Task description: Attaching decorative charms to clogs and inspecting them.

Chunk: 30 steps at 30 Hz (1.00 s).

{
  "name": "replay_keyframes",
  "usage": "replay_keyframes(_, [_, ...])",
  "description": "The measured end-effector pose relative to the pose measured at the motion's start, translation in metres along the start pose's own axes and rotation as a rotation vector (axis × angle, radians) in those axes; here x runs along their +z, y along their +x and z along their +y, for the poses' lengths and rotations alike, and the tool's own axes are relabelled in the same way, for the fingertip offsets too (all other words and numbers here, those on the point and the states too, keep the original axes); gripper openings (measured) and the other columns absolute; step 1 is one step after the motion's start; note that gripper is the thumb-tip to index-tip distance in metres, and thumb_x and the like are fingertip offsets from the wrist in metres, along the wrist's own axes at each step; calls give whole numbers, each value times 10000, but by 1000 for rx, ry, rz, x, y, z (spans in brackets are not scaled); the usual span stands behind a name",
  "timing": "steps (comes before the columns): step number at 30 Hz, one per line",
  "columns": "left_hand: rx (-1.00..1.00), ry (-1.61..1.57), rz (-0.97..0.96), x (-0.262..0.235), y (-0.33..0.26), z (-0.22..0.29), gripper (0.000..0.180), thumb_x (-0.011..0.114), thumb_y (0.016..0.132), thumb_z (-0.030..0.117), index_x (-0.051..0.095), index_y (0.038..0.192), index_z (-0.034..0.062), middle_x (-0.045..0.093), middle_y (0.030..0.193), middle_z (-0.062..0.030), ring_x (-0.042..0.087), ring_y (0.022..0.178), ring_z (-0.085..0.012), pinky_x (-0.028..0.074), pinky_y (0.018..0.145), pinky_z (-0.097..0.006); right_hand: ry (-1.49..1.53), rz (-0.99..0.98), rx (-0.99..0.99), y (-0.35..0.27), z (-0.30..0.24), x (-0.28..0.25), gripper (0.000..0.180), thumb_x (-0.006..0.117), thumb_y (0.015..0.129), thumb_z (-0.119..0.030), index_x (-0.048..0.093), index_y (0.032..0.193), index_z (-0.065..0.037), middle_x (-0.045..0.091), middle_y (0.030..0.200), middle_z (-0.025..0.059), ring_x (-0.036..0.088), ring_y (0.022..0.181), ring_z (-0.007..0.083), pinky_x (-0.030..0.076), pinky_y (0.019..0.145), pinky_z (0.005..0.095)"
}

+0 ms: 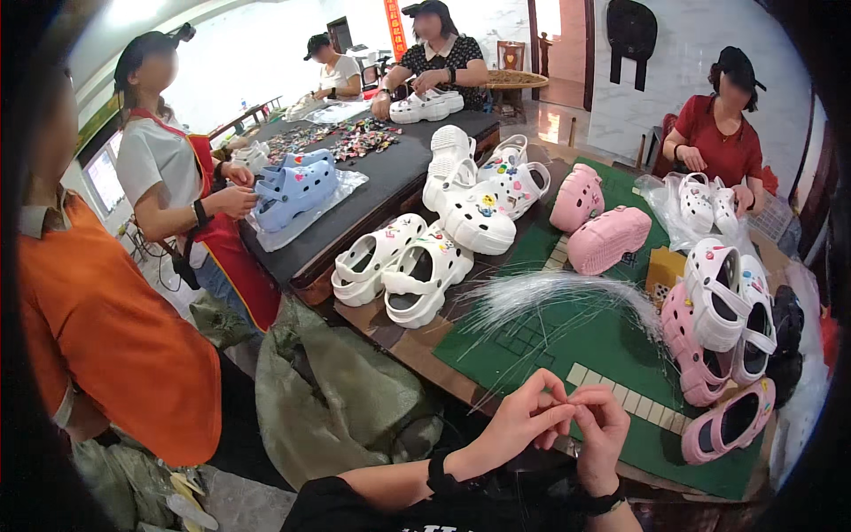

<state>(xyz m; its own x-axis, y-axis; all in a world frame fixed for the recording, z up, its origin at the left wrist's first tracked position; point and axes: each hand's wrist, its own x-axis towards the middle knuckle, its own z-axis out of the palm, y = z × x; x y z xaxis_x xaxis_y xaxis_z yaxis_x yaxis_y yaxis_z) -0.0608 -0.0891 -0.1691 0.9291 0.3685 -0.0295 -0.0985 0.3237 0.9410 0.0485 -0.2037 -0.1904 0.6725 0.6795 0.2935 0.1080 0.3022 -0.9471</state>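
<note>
Head view: left hand (521,415) and right hand (605,433) are pinched, tips together, any load indiscernible; fine handling seemingly underway, steadiness needed.

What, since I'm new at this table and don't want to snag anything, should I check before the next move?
1. Hands off the clogs: ok. The left hand and right hand meet at the fingertips, touching no clog.
2. What the fingertips pinch: cannot tell. Anything there is too fine to make out.
3. Clear strands gathered: not ok. They fan out loosely across the green mat at their left end.
4. Far pink clog sitting flat: not ok. It is tipped, with its sole showing.
5. Co-workers' hands away from yours: ok. None shows beside them.
</note>
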Motion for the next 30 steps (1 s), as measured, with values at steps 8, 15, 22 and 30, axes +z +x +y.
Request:
replay_keyframes(8, [123, 437, 45, -64, 77, 14, 133, 583, 946, 149, 566, 980, 22, 668, 816, -39, 629, 765, -91, 489, 648, -242, 395, 235, 254, 9, 8, -34, 69, 520, 926, -108, 474, 948, -61, 570, 733, 78, 552, 643, 136, 459, 553, 271])
replay_keyframes(15, [503, 1137, 234, -110, 225, 64, 181, 648, 874, 153, 639, 985, 10, 695, 826, -103, 656, 771, -177, 507, 731, -300, -544, 238, 91, -29, 51, -69, 43, 550, 899, -14, 592, 904, -22, 504, 667, -9, 421, 572, 57, 301, 514, 226])
replay_keyframes(22, [279, 1163, 413, -128, 369, 31, 617, 673, 790, 237, 442, 1323, 28, 537, 1243, -284, 522, 1175, -414, 427, 991, -446, -579, 158, -9, -31, 36, -68, 106, 586, 909, -68, 629, 999, -30, 648, 884, 162, 641, 747, 318, 484, 643, 362])
replay_keyframes(30, [191, 1091, 635, -146, 440, -8, 1163, 825, 638, 378, 113, 1479, 7, 386, 1385, -335, 451, 1257, -441, 413, 1032, -455, -528, 133, -33, -31, 36, -70, 178, 580, 919, -51, 635, 1083, -9, 669, 963, 189, 652, 740, 331, 499, 638, 351])
